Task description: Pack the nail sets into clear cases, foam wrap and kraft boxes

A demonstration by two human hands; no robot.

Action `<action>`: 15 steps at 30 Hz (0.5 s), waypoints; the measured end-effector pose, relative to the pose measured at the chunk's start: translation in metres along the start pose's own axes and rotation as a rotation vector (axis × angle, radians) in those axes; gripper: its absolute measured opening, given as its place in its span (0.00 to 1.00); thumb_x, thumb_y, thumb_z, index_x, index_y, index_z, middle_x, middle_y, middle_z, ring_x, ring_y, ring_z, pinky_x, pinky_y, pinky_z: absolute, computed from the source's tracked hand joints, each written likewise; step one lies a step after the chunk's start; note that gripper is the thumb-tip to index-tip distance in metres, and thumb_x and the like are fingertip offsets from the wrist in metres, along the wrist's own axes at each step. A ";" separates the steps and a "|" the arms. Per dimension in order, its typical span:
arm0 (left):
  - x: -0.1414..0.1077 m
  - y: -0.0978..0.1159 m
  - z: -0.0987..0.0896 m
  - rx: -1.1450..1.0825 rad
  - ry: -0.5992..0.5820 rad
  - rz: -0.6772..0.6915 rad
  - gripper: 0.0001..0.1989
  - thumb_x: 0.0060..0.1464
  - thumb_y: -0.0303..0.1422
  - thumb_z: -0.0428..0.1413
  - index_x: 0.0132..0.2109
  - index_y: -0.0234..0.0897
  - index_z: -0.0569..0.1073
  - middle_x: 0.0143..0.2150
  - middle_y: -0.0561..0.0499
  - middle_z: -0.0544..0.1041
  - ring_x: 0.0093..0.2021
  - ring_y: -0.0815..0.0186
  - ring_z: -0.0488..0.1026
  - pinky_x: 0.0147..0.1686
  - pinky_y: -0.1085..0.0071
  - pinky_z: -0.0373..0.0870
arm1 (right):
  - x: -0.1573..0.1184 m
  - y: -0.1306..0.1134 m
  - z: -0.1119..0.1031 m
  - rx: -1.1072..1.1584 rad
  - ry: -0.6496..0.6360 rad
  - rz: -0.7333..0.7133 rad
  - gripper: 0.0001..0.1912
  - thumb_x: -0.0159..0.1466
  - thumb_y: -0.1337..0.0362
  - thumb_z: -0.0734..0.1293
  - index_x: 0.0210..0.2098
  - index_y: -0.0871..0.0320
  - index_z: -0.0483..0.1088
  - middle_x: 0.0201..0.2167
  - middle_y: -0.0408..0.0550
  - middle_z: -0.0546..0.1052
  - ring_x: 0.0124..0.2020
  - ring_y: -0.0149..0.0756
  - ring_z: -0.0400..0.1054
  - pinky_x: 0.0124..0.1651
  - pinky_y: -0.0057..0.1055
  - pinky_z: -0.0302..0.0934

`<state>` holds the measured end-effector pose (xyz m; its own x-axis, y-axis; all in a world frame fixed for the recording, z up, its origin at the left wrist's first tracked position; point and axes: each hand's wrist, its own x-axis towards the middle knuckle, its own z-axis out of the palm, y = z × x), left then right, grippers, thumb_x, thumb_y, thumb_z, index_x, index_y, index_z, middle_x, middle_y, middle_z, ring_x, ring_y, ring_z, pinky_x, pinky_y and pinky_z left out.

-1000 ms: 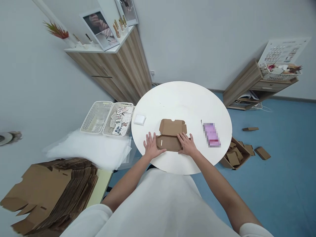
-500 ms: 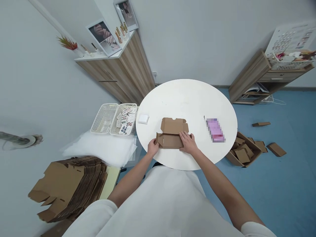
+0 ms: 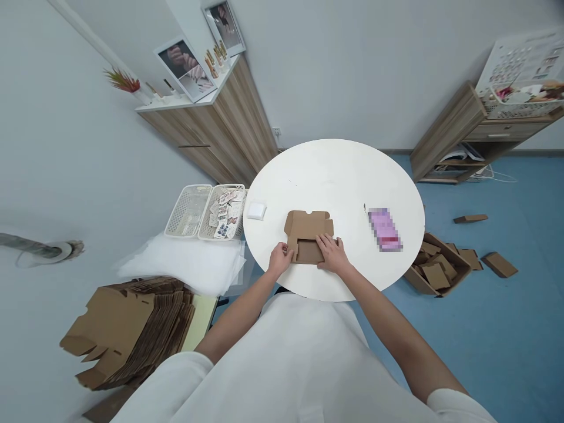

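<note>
A brown cardboard box (image 3: 308, 223) lies on the white oval table (image 3: 335, 170), its lid raised at the far side and its shallow tray near me. My left hand (image 3: 281, 258) is closed on the left end of the box, fingertips at the folded side flap. Across the right end lies my right hand (image 3: 332, 254), fingers over the edge and the right part of the tray. The right flap is mostly hidden under it.
On the table are a small white stack (image 3: 256, 211) at left and a pixelated purple object (image 3: 385, 229) at right. White baskets (image 3: 187, 211) and flat cardboard (image 3: 118, 323) stand left; a carton of small boxes (image 3: 436, 267) is on the floor at right.
The left side flap has been folded inward over the tray's left end. My left hand has moved right with it, while my right hand has shifted slightly left.
</note>
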<state>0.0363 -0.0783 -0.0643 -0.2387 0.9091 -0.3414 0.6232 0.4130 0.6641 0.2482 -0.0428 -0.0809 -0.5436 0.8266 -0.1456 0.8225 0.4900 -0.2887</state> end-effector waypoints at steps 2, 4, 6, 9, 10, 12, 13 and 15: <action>0.003 -0.003 -0.001 0.017 0.000 -0.057 0.15 0.49 0.36 0.52 0.44 0.35 0.62 0.37 0.46 0.71 0.34 0.66 0.69 0.32 0.71 0.63 | -0.001 0.000 0.001 0.013 -0.002 -0.007 0.51 0.46 0.52 0.67 0.61 0.57 0.37 0.61 0.56 0.51 0.62 0.49 0.38 0.57 0.52 0.32; 0.007 -0.005 -0.002 0.033 -0.013 -0.090 0.14 0.48 0.35 0.53 0.42 0.36 0.62 0.34 0.48 0.71 0.34 0.65 0.68 0.32 0.72 0.62 | -0.001 0.001 0.001 0.020 -0.008 -0.004 0.53 0.45 0.52 0.67 0.62 0.57 0.34 0.61 0.56 0.49 0.62 0.49 0.36 0.57 0.53 0.32; 0.010 -0.005 -0.003 0.055 -0.039 -0.093 0.10 0.48 0.34 0.52 0.39 0.37 0.63 0.32 0.50 0.71 0.33 0.65 0.68 0.32 0.72 0.62 | 0.001 0.001 0.000 0.022 -0.020 0.002 0.56 0.45 0.51 0.68 0.62 0.58 0.31 0.62 0.56 0.47 0.63 0.50 0.33 0.57 0.54 0.31; 0.014 -0.005 -0.004 0.092 -0.062 -0.086 0.07 0.48 0.32 0.52 0.36 0.37 0.64 0.30 0.50 0.70 0.32 0.65 0.68 0.30 0.72 0.61 | 0.003 0.002 -0.002 0.020 -0.050 -0.006 0.59 0.43 0.49 0.68 0.62 0.58 0.29 0.63 0.56 0.43 0.63 0.50 0.30 0.57 0.55 0.30; 0.015 -0.005 -0.004 0.105 -0.066 -0.088 0.07 0.48 0.32 0.52 0.36 0.37 0.65 0.29 0.50 0.70 0.32 0.64 0.68 0.30 0.72 0.61 | 0.004 0.003 -0.003 0.019 -0.062 -0.015 0.60 0.42 0.48 0.68 0.62 0.59 0.28 0.63 0.56 0.42 0.63 0.50 0.30 0.57 0.55 0.30; 0.016 -0.005 -0.005 0.133 -0.075 -0.088 0.06 0.47 0.30 0.51 0.36 0.37 0.65 0.29 0.50 0.70 0.32 0.63 0.68 0.29 0.71 0.60 | 0.006 0.005 -0.005 0.017 -0.088 -0.037 0.62 0.41 0.47 0.68 0.62 0.59 0.27 0.63 0.56 0.41 0.63 0.49 0.29 0.57 0.54 0.30; 0.017 -0.004 -0.006 0.151 -0.077 -0.083 0.06 0.47 0.30 0.51 0.36 0.37 0.65 0.29 0.50 0.71 0.32 0.63 0.68 0.29 0.71 0.60 | 0.006 0.006 -0.006 0.016 -0.099 -0.048 0.62 0.41 0.47 0.68 0.62 0.59 0.27 0.63 0.55 0.40 0.63 0.49 0.28 0.58 0.53 0.31; 0.018 -0.004 -0.005 0.191 -0.072 -0.064 0.06 0.47 0.30 0.51 0.36 0.38 0.65 0.29 0.49 0.71 0.32 0.62 0.68 0.29 0.70 0.60 | 0.006 0.008 -0.008 0.013 -0.118 -0.065 0.63 0.40 0.46 0.68 0.62 0.59 0.27 0.63 0.55 0.39 0.63 0.49 0.27 0.58 0.53 0.31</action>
<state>0.0258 -0.0628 -0.0694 -0.2330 0.8724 -0.4297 0.7402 0.4457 0.5034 0.2523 -0.0316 -0.0766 -0.6120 0.7547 -0.2363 0.7832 0.5369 -0.3137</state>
